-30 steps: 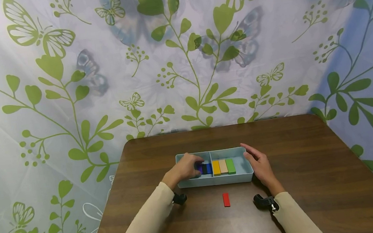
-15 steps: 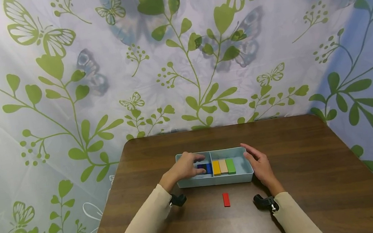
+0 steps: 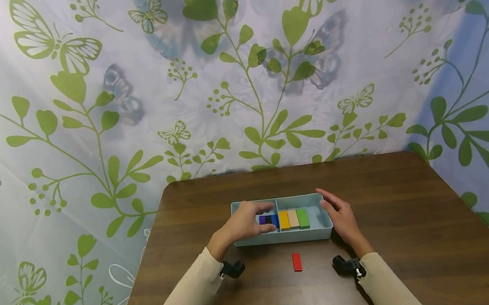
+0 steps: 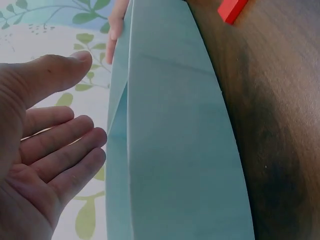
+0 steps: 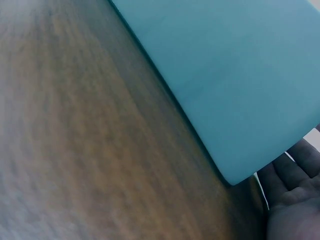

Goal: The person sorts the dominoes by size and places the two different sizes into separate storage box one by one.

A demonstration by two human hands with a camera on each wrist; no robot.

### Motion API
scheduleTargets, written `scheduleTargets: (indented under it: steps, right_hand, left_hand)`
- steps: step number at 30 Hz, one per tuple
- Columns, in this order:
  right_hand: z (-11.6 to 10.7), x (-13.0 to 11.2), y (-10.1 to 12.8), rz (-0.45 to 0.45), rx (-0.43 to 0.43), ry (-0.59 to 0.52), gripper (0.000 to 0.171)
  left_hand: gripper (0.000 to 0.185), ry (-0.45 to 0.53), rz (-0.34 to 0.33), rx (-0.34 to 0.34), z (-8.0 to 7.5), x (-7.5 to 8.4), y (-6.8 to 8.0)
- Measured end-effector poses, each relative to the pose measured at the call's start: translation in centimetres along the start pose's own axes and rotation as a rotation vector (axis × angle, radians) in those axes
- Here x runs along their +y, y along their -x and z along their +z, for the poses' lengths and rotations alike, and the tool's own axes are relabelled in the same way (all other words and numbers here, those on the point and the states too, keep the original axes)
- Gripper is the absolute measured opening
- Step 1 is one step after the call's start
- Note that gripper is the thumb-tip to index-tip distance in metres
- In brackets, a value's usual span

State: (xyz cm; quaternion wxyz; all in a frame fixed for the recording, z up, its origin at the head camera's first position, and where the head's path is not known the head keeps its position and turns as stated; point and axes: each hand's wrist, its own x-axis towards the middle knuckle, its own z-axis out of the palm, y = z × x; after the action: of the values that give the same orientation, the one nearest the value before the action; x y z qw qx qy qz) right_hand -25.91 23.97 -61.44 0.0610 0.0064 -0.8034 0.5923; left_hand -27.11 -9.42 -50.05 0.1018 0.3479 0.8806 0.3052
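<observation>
A light blue two-compartment box (image 3: 254, 241) lies lengthwise on the table. My left hand (image 3: 246, 221) is over its left compartment, thumb and fingers spread apart with nothing between them. Beneath the fingers lie a purple block (image 3: 262, 219), a black block (image 3: 268, 219) and a blue block (image 3: 274, 222), partly covered by the hand. The right compartment holds a yellow block (image 3: 284, 220), a beige block (image 3: 294, 219) and a green block (image 3: 302, 219) side by side. My right hand (image 3: 342, 217) rests against the box's right end, its fingers extended.
In front of the box a red block (image 3: 297, 262) lies on the brown wooden table (image 3: 392, 196). Black wrist cameras (image 3: 233, 269) hang below both wrists. A leaf-and-butterfly patterned curtain (image 3: 236, 74) stands behind the table.
My left hand has shifted slightly right and its thumb and fingers have spread wider, so the purple block shows more. My right hand stays at the box's end.
</observation>
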Motion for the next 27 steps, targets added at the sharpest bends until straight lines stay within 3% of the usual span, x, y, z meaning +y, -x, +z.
scheduleTargets:
  steps: [9,19,27]
  right_hand:
    - [0.0,-0.2,0.1,0.016,-0.009,-0.02,0.048]
    - [-0.3,-3.5,1.3,0.02,-0.025,-0.044,0.048]
    - [-0.2,-2.5,1.0,0.027,-0.03,-0.047,0.048]
  left_hand:
    - [0.062,-0.04,0.057,0.039,0.2,1.5,0.7]
    - [0.061,-0.047,0.09,0.056,0.7,2.6,1.7]
    - [0.066,-0.055,0.143,0.08,1.6,2.8,2.3]
